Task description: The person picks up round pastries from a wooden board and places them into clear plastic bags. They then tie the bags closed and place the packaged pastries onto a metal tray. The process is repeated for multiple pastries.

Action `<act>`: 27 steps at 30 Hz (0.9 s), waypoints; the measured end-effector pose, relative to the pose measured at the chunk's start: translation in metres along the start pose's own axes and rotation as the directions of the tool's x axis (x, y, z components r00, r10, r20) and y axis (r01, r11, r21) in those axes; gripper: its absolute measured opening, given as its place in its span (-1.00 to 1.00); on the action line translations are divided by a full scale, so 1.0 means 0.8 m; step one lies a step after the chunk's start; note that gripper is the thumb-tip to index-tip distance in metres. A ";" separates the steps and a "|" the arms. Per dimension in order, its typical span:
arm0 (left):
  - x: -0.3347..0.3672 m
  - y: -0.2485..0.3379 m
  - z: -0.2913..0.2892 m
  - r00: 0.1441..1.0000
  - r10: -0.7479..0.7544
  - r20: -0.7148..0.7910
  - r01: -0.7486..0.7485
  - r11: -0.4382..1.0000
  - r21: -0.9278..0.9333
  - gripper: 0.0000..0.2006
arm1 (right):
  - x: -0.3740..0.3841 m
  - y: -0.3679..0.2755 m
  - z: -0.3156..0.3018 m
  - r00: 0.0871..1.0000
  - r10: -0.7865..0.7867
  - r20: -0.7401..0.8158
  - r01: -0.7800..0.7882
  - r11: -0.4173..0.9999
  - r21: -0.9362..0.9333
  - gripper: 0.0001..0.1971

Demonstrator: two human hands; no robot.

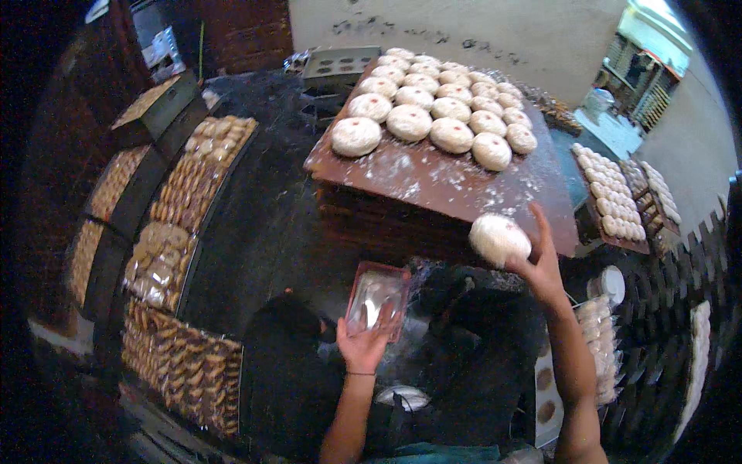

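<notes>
My right hand [546, 267] grips a round, floured dough ball [499, 238] by its side, just past the near edge of a brown board [433, 189]. Rows of similar dough balls [409, 122], several marked with a red spot on top, sit on that board's far part. Loose white flour is scattered over its near part. Lower down, my left hand [363, 348] is palm up with its fingers apart and nothing in it. It overlaps the near end of a red-rimmed tray [357, 298], inside which a pale, shiny thing lies; its kind is unclear.
On the left stand trays of wrapped baked goods [178, 209] and a tray of small brown pastries [182, 371]. More boards of pale dough pieces [610, 189] are at the right, beside dark slatted racks [657, 325]. A white tub [612, 284] stands near my right forearm.
</notes>
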State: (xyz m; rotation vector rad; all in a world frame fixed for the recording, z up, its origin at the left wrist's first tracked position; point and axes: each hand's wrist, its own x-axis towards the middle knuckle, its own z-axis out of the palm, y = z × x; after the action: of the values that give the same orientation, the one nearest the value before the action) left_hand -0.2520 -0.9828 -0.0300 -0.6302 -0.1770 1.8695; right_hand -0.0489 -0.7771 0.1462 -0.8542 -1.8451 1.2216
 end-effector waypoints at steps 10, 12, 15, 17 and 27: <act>-0.014 0.011 0.018 0.940 0.342 -0.024 -0.297 0.848 0.439 -0.45 | -0.044 -0.010 0.132 0.823 0.141 0.550 -0.204 0.978 0.054 0.02; -0.013 0.011 0.023 0.948 0.306 0.086 -0.318 0.892 0.322 -0.44 | -0.042 -0.005 0.140 0.865 0.115 0.488 -0.016 0.979 -0.203 0.01; -0.004 0.012 0.025 0.925 0.374 0.067 -0.376 0.876 0.303 -0.38 | -0.043 -0.006 0.172 0.871 0.041 0.489 0.253 0.817 -0.518 0.01; 0.003 0.020 0.013 0.932 0.363 0.005 -0.352 0.898 0.263 -0.33 | -0.051 0.014 0.193 0.880 -0.022 0.475 0.287 0.821 -0.493 -0.02; -0.005 0.027 0.019 0.936 0.289 0.201 -0.344 0.868 0.357 -0.22 | -0.138 0.106 0.206 0.903 0.398 0.163 -0.430 0.847 0.313 -0.39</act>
State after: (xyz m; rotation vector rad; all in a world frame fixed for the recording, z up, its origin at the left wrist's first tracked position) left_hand -0.2764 -0.9923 -0.0248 -0.2596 0.2194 2.1902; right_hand -0.1254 -0.9142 -0.0013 -1.0416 -1.4853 1.8194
